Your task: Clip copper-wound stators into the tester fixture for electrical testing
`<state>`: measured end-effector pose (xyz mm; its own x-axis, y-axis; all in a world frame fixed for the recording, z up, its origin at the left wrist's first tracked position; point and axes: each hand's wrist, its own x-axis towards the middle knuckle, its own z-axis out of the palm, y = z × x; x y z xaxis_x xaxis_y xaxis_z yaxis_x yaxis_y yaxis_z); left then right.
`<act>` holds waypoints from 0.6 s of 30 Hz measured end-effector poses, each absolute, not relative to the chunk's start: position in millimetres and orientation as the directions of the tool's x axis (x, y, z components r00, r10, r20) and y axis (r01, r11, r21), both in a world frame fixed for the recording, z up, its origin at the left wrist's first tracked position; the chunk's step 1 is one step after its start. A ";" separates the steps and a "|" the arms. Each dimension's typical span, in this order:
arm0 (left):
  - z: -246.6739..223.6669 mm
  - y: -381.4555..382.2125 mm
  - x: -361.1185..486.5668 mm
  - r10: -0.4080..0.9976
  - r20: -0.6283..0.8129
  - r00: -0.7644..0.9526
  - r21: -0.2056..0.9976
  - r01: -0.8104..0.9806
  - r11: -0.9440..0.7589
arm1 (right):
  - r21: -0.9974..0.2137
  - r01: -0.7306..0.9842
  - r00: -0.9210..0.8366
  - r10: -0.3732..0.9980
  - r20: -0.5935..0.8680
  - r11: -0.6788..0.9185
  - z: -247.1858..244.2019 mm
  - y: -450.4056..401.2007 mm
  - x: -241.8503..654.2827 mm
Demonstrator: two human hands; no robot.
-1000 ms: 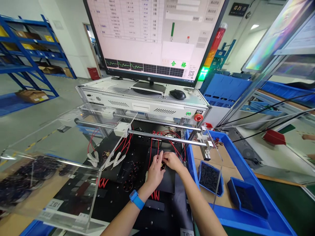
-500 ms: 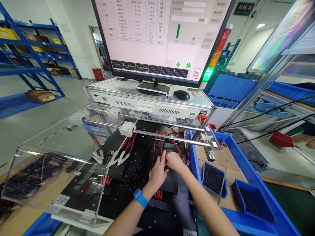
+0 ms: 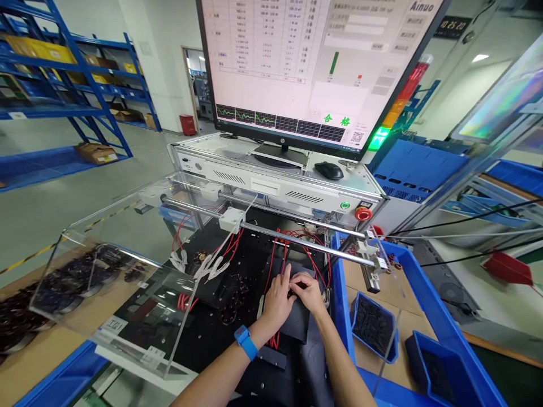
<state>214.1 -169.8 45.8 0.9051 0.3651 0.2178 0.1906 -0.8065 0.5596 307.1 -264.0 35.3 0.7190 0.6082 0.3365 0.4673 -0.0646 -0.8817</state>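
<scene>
Right of the black fixture plate (image 3: 292,325), a small blue bin (image 3: 373,328) holds dark small parts (too fine to identify). On the plate, the left hand (image 3: 278,299) and right hand (image 3: 309,291) pinch a small dark component (image 3: 292,292) between their fingertips.

Monitor (image 3: 314,68) screen: green "合格" at lower right, "Ainuo" at top right, QR code beside it, table figures too small to read, "hp" on bezel, wall clock (image 3: 455,26) "10:25:20", cover (image 3: 127,265) label "工位1"
</scene>
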 end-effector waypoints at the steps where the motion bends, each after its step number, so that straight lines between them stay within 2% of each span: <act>1: 46.0 -170.5 213.9 0.367 0.217 0.905 0.559 0.193 -0.806 | -0.859 0.504 0.717 0.601 0.354 -0.095 37.4 -262.2 305.6; 3: 46.0 -171.4 212.6 0.369 0.209 0.906 0.581 0.189 -0.792 | -0.831 0.537 0.725 0.585 0.364 -0.148 39.5 -257.9 303.9; 6: 44.8 -169.2 207.6 0.374 0.183 0.909 0.689 0.153 -0.708 | -0.827 0.531 0.749 0.559 0.355 -0.186 35.0 -251.2 304.1; 10: 38.1 -153.4 200.1 0.353 0.205 0.913 0.866 -0.001 -0.500 | -0.850 0.453 0.828 0.482 0.289 -0.269 25.0 -245.6 304.1; 12: 32.6 -142.0 197.4 0.360 0.212 0.908 0.918 -0.059 -0.392 | -0.854 0.411 0.851 0.470 0.234 -0.319 23.6 -247.3 303.3; 15: 25.3 -128.6 193.9 0.318 0.287 0.904 0.892 -0.131 -0.433 | -0.919 0.296 0.876 0.457 0.154 -0.259 23.5 -258.5 306.5; 16: 23.7 -126.2 192.8 0.274 0.340 0.900 0.849 -0.169 -0.501 | -0.943 0.251 0.910 0.386 0.153 -0.219 22.3 -264.4 309.6; 18: 22.0 -124.6 191.2 0.169 0.444 0.880 0.737 -0.251 -0.628 | -0.954 0.204 0.975 0.139 0.176 -0.222 15.3 -277.6 318.0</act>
